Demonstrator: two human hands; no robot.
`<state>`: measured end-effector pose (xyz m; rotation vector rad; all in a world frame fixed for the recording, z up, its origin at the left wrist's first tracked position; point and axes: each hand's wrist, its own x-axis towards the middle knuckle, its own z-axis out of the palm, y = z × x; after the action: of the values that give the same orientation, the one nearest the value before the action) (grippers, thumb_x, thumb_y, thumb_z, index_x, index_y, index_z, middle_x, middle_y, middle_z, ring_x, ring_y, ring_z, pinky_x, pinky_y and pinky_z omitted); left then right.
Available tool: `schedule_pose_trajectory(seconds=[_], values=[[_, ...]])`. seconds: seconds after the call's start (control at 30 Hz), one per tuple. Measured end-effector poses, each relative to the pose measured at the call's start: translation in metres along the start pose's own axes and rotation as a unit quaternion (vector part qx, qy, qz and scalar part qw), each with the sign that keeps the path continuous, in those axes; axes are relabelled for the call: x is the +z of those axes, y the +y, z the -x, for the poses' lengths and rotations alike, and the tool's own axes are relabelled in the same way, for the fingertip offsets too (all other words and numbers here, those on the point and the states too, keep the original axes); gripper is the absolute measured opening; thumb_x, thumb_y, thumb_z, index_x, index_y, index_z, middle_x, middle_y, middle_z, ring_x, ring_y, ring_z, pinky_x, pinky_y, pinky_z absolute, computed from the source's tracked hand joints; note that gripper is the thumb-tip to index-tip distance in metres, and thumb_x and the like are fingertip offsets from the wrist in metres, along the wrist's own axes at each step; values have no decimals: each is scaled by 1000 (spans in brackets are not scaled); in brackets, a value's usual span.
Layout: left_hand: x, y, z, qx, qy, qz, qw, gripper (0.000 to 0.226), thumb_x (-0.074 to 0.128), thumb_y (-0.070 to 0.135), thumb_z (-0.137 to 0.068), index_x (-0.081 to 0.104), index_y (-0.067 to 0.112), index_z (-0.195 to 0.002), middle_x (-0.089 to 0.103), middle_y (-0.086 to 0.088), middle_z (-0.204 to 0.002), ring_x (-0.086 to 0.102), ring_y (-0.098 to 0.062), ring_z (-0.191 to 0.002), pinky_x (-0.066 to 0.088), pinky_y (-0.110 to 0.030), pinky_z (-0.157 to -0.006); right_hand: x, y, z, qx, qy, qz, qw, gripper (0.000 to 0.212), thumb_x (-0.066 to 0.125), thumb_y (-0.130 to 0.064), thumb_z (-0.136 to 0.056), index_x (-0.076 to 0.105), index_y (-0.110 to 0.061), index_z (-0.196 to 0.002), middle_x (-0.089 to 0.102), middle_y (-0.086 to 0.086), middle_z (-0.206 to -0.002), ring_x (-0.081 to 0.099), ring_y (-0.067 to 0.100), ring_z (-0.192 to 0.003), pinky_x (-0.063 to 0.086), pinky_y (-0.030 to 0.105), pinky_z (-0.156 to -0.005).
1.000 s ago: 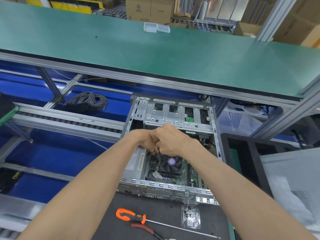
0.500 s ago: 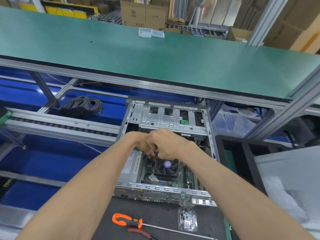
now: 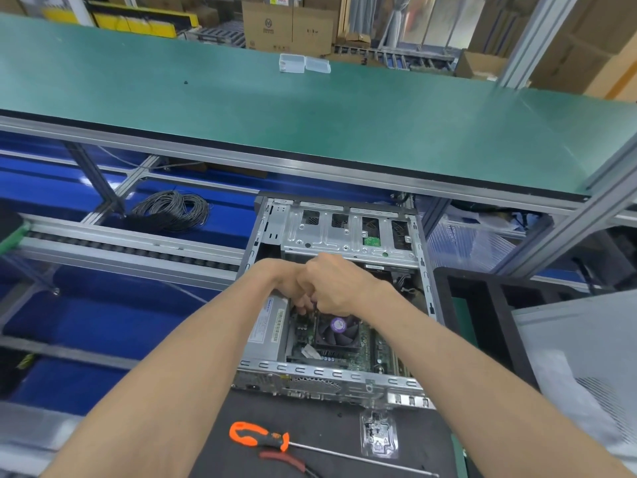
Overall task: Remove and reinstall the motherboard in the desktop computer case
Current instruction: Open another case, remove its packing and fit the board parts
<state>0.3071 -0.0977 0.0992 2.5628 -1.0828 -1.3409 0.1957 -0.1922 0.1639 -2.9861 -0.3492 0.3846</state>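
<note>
Both hands meet inside the open case [image 3: 331, 236], on the black mat; left hand [image 3: 286, 282] and right hand [image 3: 332, 284] curl their fingers above the motherboard [image 3: 362, 350], their hold hidden

- A long green-topped workbench [image 3: 310, 108] with an aluminium edge spans the view; 2 clear plastic boxes [image 3: 304, 63] sit side by side at its far edge.
- Cardboard boxes [image 3: 289, 27] are stacked behind the bench, beside yellow racking [image 3: 138, 19] at the far left.
- Below the bench's near edge, a blue surface [image 3: 86, 312] holds a coil of grey cable [image 3: 172, 210], next to a roller rail [image 3: 127, 244].
- An aluminium post [image 3: 531, 36] rises at the bench's far right corner.
</note>
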Motion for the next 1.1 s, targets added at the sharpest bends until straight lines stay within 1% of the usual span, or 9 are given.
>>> schedule_pose_trajectory(seconds=[0.1, 0.23, 0.4, 0.53, 0.63, 0.7, 0.83, 0.97, 1.1], values=[[2, 0, -1, 12, -11, 8, 1000, 24, 60, 4, -94, 66, 27, -90, 68, 18, -83, 57, 12, -70, 43, -21, -72, 5, 4, 6, -3, 14, -8, 1000, 16, 64, -4, -82, 65, -15, -93, 55, 4, -95, 60, 29, -88, 51, 40, -67], [3, 2, -2, 22, 9, 16, 1000, 24, 65, 4, -91, 62, 28, -95, 70, 16, -82, 60, 5, -76, 42, -24, -70, 10, 7, 8, 95, 53, -21, 994, 22, 61, -33, -92, 49, -14, -95, 38, 3, -76, 45, 27, -68, 35, 33, -57], [3, 1, 0, 35, 21, -16, 999, 23, 67, 5, -89, 63, 26, -79, 61, 17, -78, 54, -3, -72, 39, -26, -67, 3, -11, 1, 51, 23, -8, 998, 13, 67, -13, -87, 65, -8, -99, 45, 6, -77, 49, 24, -65, 33, 27, -49], [2, -1, 2, 66, 38, -3, 997, 21, 72, 6, -86, 69, 26, -82, 64, 14, -81, 59, -6, -76, 44, -27, -72, -1, -4, 6, -9, -8, 3, 1000, 16, 65, -2, -82, 71, -10, -93, 64, 8, -98, 62, 26, -83, 45, 33, -62], [1, -1, 3, 52, 56, -19, 997, 28, 69, 4, -84, 60, 24, -66, 57, 11, -69, 50, -6, -62, 41, -22, -60, 6, -9, 6, 26, 30, 22, 999, 32, 64, -28, -90, 54, -8, -114, 55, 8, -104, 61, 31, -89, 44, 39, -65], [0, 0, 4, 67, 58, -35, 995, 33, 65, -1, -84, 57, 24, -65, 55, 10, -65, 49, 0, -56, 40, -13, -53, 10, -13, 1, 75, 59, 39, 995, 35, 57, -39, -96, 54, -8, -113, 50, 6, -92, 61, 32, -89, 39, 39, -65], [2, -1, 0, 56, 29, -33, 997, 15, 63, 2, -87, 70, 14, -92, 66, 5, -81, 58, -6, -68, 43, -24, -64, 10, -17, -1, 61, 30, 39, 997, 19, 60, -17, -95, 63, -6, -109, 29, 0, -73, 52, 31, -79, 37, 39, -64], [-1, -3, -1, 35, 16, -16, 999, 20, 69, 11, -88, 66, 29, -80, 66, 18, -74, 60, -6, -72, 40, -25, -62, 4, -15, 2, 6, 6, 33, 999, 16, 65, -5, -85, 69, -8, -100, 59, 10, -98, 60, 30, -82, 49, 38, -64], [-2, -2, 0, 17, -13, 7, 1000, 20, 63, 12, -91, 68, 28, -79, 68, 18, -78, 57, -3, -78, 46, -32, -76, 0, -7, 6, -17, 14, 18, 1000, 19, 64, -12, -86, 61, -9, -105, 48, 6, -103, 56, 28, -80, 48, 39, -64]])
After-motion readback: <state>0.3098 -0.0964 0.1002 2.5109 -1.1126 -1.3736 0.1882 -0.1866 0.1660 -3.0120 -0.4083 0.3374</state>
